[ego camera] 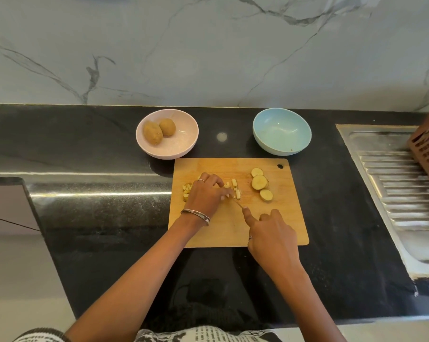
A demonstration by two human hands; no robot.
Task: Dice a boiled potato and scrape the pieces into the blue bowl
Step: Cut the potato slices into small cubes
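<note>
Potato pieces (236, 189) lay on the wooden cutting board (277, 218), at the centre of the black desk (97, 134). The left hand (205, 193) rested on them, its fingers (218, 181) curled down and holding the strips. A small heap of diced bits (187, 190) sat at the board's 9 o'clock edge, just left of that hand. Three round slices (259, 182) lay toward 2 o'clock on the board, overlapping one another. The right hand (272, 233) gripped a knife (238, 204) whose handle was hidden; its fingers were wrapped round it, forefinger stretched along the blade. The blue bowl (282, 130) stood beyond the board at 1 o'clock, close to its far edge. A pink bowl (179, 146) at 11 o'clock held two whole potatoes (159, 130).
</note>
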